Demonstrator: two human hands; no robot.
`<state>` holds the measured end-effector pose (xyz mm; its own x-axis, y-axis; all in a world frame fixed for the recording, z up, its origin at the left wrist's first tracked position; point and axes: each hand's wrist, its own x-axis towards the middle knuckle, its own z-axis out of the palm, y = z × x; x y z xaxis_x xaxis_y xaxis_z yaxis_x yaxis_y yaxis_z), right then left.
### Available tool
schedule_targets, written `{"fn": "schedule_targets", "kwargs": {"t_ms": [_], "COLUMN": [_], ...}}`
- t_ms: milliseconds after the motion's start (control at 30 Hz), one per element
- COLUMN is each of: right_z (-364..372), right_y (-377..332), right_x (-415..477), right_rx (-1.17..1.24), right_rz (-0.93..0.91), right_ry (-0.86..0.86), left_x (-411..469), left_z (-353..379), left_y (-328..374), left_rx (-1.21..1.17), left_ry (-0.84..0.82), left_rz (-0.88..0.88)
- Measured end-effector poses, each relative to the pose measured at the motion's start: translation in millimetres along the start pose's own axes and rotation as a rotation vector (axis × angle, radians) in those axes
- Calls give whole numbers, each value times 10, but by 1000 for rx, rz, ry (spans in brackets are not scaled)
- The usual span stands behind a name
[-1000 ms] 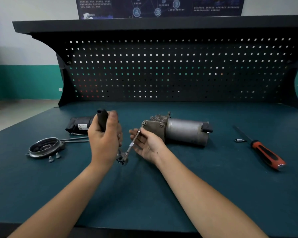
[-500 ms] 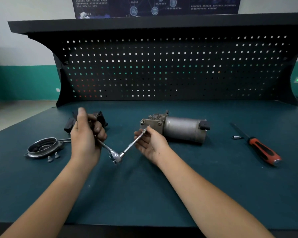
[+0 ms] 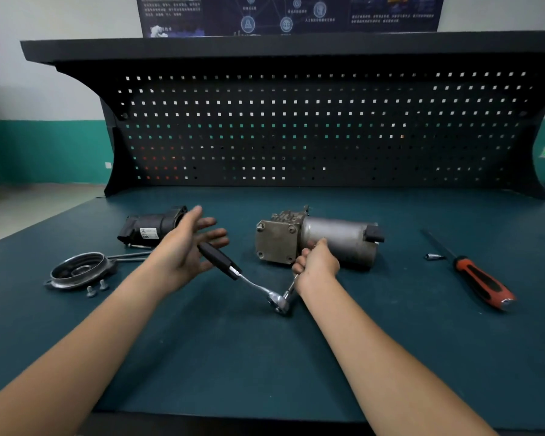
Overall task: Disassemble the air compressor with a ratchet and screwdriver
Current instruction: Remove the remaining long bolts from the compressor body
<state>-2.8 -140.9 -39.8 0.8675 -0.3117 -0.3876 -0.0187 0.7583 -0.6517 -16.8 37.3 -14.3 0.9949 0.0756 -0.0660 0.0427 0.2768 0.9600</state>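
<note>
The air compressor (image 3: 334, 239) lies on its side mid-bench, a grey cylinder with a square end plate (image 3: 276, 242) facing me. My right hand (image 3: 317, 265) is closed around the ratchet's extension bar just below that plate. The ratchet (image 3: 255, 286) slants down to its chrome head near the bench. Its black handle (image 3: 217, 259) lies against the palm of my left hand (image 3: 191, 247), whose fingers are spread open. An orange-handled screwdriver (image 3: 482, 283) lies at the right.
A black removed housing (image 3: 148, 229) lies behind my left hand. A round metal cover (image 3: 79, 270) with two loose bolts (image 3: 96, 287) sits at the left, long rods beside it. A small socket bit (image 3: 433, 256) lies by the screwdriver. A pegboard (image 3: 296, 130) backs the bench.
My left hand has swung the ratchet handle rightward and opened its fingers. My right hand has slid down and closed on the extension bar under the end plate.
</note>
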Motion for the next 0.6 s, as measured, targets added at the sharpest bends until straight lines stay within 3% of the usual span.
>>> {"fn": "schedule_targets", "kwargs": {"t_ms": [100, 400, 600], "right_z": [-5, -1, 3], "right_y": [-5, 8, 15], "right_x": [-8, 27, 37], "right_rx": [-5, 0, -15], "right_rz": [10, 18, 22], "right_ry": [-10, -47, -62], "left_x": [173, 423, 367], "left_z": [28, 554, 593], "left_y": [8, -275, -311], "left_rx": [-25, 1070, 1088], "left_ry": [-67, 70, 142], "left_rz": [-127, 406, 558]}}
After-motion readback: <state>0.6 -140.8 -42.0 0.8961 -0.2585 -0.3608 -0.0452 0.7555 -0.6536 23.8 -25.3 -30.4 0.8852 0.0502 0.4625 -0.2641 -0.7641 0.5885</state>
